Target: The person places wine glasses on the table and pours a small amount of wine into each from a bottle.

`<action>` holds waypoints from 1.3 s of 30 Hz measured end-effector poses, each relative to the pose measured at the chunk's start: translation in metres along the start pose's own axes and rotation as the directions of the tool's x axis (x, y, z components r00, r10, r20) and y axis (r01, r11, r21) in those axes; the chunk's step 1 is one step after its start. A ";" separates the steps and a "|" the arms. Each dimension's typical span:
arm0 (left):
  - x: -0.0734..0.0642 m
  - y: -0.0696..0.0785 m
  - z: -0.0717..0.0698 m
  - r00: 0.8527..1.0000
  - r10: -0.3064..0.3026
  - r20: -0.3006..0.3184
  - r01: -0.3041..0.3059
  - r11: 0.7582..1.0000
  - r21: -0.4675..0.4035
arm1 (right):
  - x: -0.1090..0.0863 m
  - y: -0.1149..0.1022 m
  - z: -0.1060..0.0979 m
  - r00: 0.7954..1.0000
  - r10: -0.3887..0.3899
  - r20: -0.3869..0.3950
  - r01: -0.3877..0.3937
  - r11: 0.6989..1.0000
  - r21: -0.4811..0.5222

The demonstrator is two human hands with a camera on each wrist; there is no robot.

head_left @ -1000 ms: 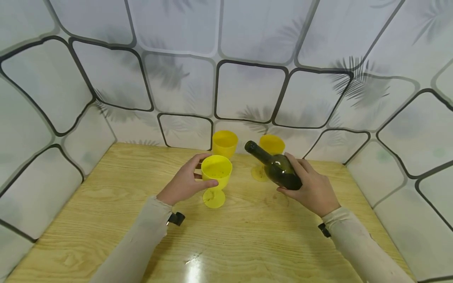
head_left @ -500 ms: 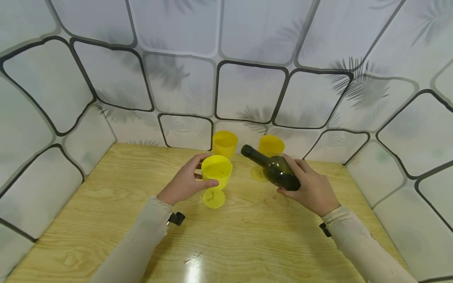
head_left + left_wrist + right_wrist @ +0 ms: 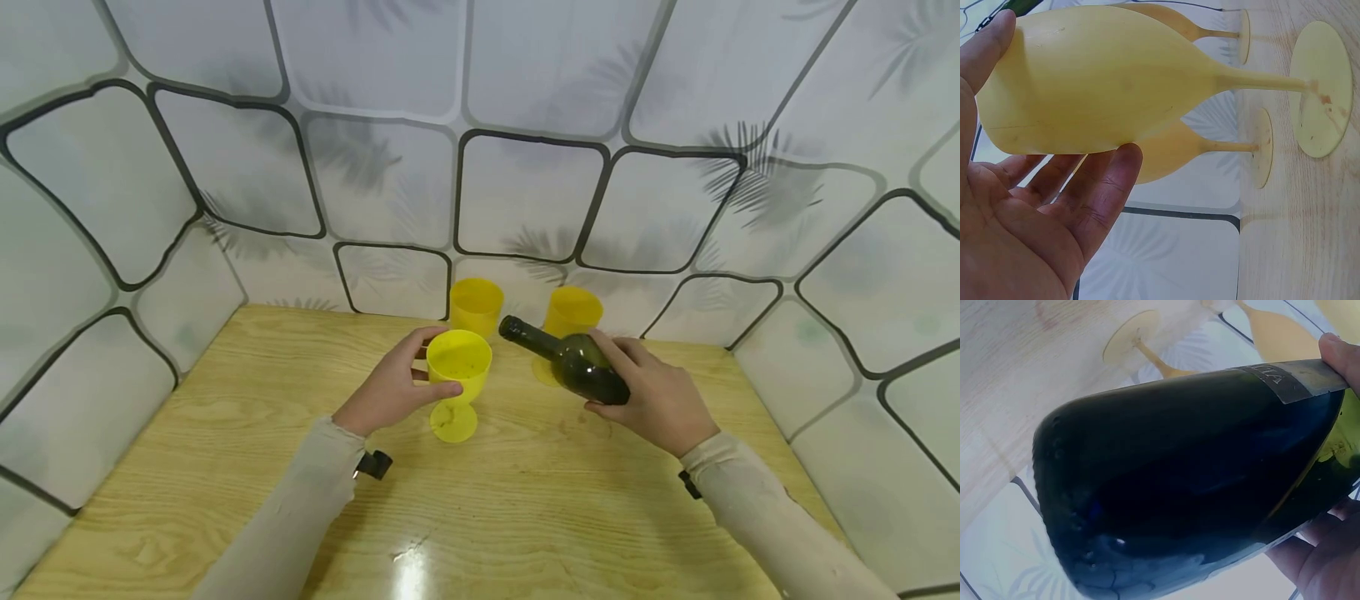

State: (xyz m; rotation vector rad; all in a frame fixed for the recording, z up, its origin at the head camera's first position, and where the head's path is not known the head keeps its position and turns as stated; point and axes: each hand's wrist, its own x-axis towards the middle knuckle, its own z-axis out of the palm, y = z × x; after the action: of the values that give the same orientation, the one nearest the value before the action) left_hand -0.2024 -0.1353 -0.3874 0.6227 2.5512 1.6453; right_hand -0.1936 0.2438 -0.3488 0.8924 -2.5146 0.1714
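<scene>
My left hand (image 3: 397,379) grips the bowl of a yellow goblet (image 3: 468,385), thumb on the near side and fingers behind. The goblet stands upright, its round foot (image 3: 1329,119) on the table in the left wrist view. Small dark specks show inside the bowl. With my right hand (image 3: 663,404) I hold a dark green wine bottle (image 3: 581,362) round its body, tilted, its mouth (image 3: 510,326) pointing left and up, just right of the goblet's rim. Dark liquid fills the bottle's lower part, with a slanting surface line near the label (image 3: 1300,381) in the right wrist view.
Two more yellow goblets stand at the back by the patterned wall: one (image 3: 477,304) behind the held goblet, another (image 3: 573,308) partly hidden by the bottle. The wooden table (image 3: 525,517) has wet-looking marks below the bottle. Walls close in the left and right sides.
The bottle has swung left and its neck has dropped lower, bringing the mouth closer to the goblet. My left hand and the goblet have stayed in place.
</scene>
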 end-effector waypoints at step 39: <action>0.001 -0.003 0.000 1.000 -0.005 -0.007 0.005 1.000 0.008 | 0.022 -0.009 -0.016 0.988 -0.136 0.071 0.144 0.982 -0.119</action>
State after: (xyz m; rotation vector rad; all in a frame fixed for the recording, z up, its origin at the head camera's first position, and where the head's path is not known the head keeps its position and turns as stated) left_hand -0.2044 -0.1358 -0.3901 0.6115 2.5627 1.6395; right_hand -0.1973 0.2287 -0.3243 1.0337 -2.4766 -0.0589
